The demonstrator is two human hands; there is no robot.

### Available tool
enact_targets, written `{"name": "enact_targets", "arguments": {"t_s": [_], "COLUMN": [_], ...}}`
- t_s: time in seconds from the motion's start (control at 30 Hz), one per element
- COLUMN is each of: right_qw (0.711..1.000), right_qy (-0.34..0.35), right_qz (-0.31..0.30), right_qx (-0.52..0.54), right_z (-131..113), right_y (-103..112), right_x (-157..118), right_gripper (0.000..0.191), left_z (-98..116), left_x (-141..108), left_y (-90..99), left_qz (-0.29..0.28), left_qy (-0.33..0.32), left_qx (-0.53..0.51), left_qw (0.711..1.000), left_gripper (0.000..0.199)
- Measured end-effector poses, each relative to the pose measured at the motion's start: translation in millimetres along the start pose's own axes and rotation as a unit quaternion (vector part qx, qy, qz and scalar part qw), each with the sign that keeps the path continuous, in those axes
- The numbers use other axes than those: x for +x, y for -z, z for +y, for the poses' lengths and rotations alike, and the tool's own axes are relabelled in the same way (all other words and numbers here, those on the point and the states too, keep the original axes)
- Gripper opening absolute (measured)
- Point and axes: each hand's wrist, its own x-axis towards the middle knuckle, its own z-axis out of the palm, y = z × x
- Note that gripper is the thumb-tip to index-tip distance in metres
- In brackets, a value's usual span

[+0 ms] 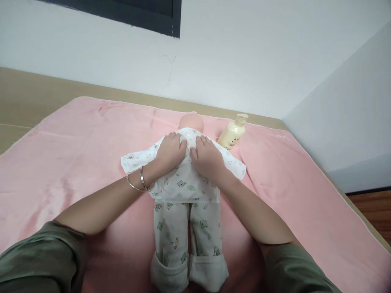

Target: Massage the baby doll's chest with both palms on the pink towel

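Note:
A baby doll [187, 185] lies stretched out on a pink blanket, its bare head [192, 122] at the far end. It wears a white long-sleeved top and white trousers [172, 228], both printed with small green animals; the trouser cuffs are turned up. My left hand [172, 154] rests flat on the left of the doll's upper body, fingers together and pointing away from me. On the other side, my right hand [208, 158] lies flat on the top in the same way, thumbs close together. Neither hand grasps anything. The doll's face and hands cannot be seen.
A cream pump bottle [232, 134] leans at the doll's upper right, near its sleeve. The pink blanket [91, 134] covers most of a tan surface [33, 91]. White walls [244, 61] stand behind and to the right, with a dark frame [146, 16] above.

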Motion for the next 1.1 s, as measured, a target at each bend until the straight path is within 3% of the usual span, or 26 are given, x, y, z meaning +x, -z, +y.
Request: {"name": "enact_targets", "arguments": {"t_s": [0.1,0.2,0.37,0.5,0.73,0.87,1.1], "right_qw": [0.998,0.997,0.999,0.996,0.998,0.997,0.998], "right_qy": [-0.019,-0.012,0.008,0.041,-0.019,-0.034,-0.016], "right_qz": [-0.035,-0.045,-0.004,0.027,-0.03,-0.027,-0.007], "right_qx": [0.058,0.057,-0.042,-0.077,0.061,0.059,0.058], "right_z": [22.2,30.2,2.1,-16.0,12.0,20.5,19.6], "right_y": [0.5,1.3,2.6,6.7,4.9,-5.1,-6.6], "right_x": [20.8,29.0,1.6,-18.9,12.2,20.8,16.9], "right_gripper": [0.046,0.046,0.052,0.055,0.056,0.064,0.059], "left_z": [9.3,13.9,5.8,-0.5,-4.0,-5.2,-6.6], "left_x": [-20.6,-30.0,-10.3,0.1,-4.0,-3.4,-3.9], "left_y": [-4.2,-6.0,-4.5,-11.0,-24.6,-26.8,-29.1], "left_qz": [0.04,0.045,0.016,0.036,0.073,0.082,0.083], "left_qy": [-0.083,-0.12,-0.058,-0.011,-0.021,-0.026,-0.028], "left_qx": [0.017,0.007,-0.036,-0.048,-0.06,-0.048,-0.05], "left_qw": [0.996,0.992,0.998,0.998,0.995,0.995,0.995], "left_gripper": [0.026,0.028,0.027,0.023,0.036,0.038,0.044]}}
